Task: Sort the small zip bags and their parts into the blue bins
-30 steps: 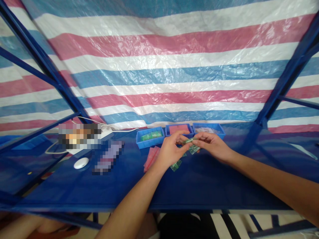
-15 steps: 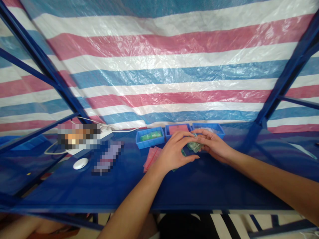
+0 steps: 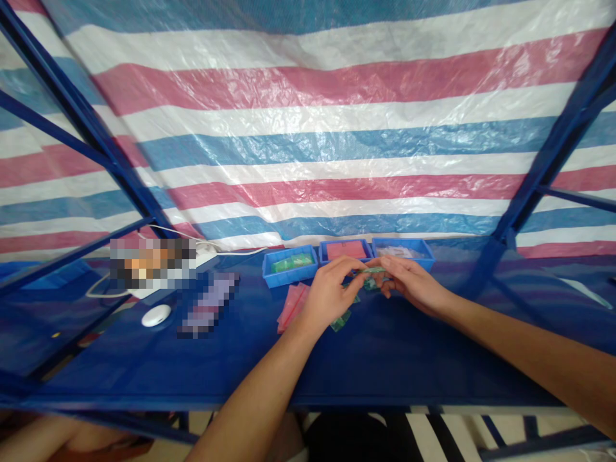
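Note:
My left hand [image 3: 334, 287] and my right hand [image 3: 414, 282] meet over the blue table. Between their fingertips they pinch a small green plastic bag [image 3: 373, 270], seen nearly edge-on. Its contents are too small to make out. More small green bags [image 3: 341, 321] lie on the table below, partly covered by my hands. Beside my left wrist rest flat pink plastic bags [image 3: 291, 307]. Just behind my hands stand three blue bins: one with green bags [image 3: 290, 265], one with a pink stack [image 3: 344, 251] and one with clear or whitish bags [image 3: 402, 252].
A white oval object [image 3: 156, 316] lies at the left near a blurred purple item [image 3: 210, 305]. Behind them are a power strip [image 3: 205, 258] and white cables. Blue metal posts [image 3: 553, 138] frame the table, with a striped sheet behind. Another person's arm [image 3: 62, 439] shows at lower left.
The green bag between my hands has tipped from facing me to nearly edge-on. My left fingers have closed in on it, uncovering more green bags on the table.

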Action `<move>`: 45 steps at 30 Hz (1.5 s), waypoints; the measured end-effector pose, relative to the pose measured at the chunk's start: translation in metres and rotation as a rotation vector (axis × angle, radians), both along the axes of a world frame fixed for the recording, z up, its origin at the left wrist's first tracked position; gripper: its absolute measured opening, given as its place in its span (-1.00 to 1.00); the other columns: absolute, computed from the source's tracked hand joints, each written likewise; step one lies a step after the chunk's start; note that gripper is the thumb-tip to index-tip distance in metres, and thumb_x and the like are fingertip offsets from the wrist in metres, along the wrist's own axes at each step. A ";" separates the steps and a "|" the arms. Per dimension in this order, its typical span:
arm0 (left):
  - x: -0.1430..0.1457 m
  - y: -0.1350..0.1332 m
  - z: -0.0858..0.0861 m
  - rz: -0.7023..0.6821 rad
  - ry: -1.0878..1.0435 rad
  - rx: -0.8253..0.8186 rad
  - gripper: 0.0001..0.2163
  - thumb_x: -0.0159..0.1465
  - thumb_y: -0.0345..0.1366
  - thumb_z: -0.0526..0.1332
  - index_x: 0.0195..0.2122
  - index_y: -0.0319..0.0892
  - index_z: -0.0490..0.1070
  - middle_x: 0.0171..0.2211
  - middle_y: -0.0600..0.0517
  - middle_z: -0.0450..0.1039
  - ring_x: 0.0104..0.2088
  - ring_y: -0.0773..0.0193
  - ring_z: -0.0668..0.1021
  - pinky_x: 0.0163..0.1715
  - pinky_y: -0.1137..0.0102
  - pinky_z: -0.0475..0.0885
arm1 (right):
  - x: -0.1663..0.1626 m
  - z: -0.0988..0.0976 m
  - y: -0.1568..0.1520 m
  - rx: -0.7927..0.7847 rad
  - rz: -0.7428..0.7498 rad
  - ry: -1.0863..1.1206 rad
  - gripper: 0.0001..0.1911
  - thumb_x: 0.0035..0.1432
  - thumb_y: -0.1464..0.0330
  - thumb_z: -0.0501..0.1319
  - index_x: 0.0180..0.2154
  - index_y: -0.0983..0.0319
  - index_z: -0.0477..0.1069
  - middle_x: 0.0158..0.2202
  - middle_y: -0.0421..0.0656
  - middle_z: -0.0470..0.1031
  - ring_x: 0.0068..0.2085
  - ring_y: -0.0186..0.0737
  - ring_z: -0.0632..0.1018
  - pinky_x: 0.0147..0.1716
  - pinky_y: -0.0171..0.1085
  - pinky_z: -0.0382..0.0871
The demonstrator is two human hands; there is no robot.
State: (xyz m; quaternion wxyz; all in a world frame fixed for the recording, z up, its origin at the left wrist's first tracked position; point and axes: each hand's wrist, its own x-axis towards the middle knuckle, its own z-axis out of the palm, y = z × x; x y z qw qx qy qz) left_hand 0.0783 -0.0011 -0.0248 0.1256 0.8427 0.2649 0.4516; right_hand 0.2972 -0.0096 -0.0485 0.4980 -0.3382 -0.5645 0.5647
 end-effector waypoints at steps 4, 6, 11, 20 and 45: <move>0.003 0.002 -0.004 0.059 -0.111 -0.095 -0.87 0.36 -0.23 0.32 -0.14 -0.16 0.57 -0.27 -0.01 0.64 -0.30 0.23 0.64 -0.22 0.35 0.56 | 0.001 -0.001 0.000 0.111 -0.027 -0.102 -0.65 0.19 0.06 0.41 -0.19 0.19 0.55 -0.46 -0.25 0.40 -0.50 -0.34 0.38 -0.50 -0.29 0.28; 0.005 0.006 -0.010 0.027 -0.172 -0.188 -0.82 0.34 -0.21 0.34 -0.11 -0.17 0.55 -0.28 -0.02 0.64 -0.31 0.23 0.65 -0.23 0.35 0.58 | 0.002 -0.002 0.001 0.130 -0.049 -0.149 -0.63 0.14 0.05 0.45 -0.32 0.20 0.48 -0.52 -0.29 0.36 -0.54 -0.35 0.35 -0.53 -0.30 0.20; 0.009 0.008 -0.013 -0.119 -0.267 -0.387 -0.68 0.34 -0.23 0.36 0.07 -0.19 0.45 -0.19 -0.08 0.64 -0.24 0.21 0.68 -0.24 0.38 0.61 | 0.002 -0.004 0.002 0.084 -0.071 -0.142 -0.55 0.09 0.00 0.46 -0.40 0.19 0.38 -0.59 -0.34 0.27 -0.59 -0.39 0.28 -0.57 -0.31 0.09; 0.002 -0.003 0.007 -0.059 -0.016 0.061 -0.55 0.21 -0.31 0.47 0.13 -0.05 0.51 0.24 -0.16 0.41 0.25 -0.02 0.47 0.24 0.03 0.43 | 0.000 0.001 0.002 -0.170 0.027 0.109 -0.61 0.09 0.15 0.51 -0.38 0.21 0.38 -0.60 -0.40 0.09 -0.58 -0.46 0.06 -0.60 -0.35 -0.07; 0.004 -0.003 0.001 0.051 -0.143 -0.188 -0.76 0.37 -0.22 0.30 0.02 -0.17 0.51 -0.32 0.02 0.57 -0.37 0.28 0.55 -0.35 0.44 0.46 | -0.001 -0.003 -0.003 -0.025 0.131 0.013 -0.73 0.27 0.15 0.38 -0.26 0.19 0.45 -0.62 -0.37 0.18 -0.61 -0.43 0.15 -0.59 -0.34 0.02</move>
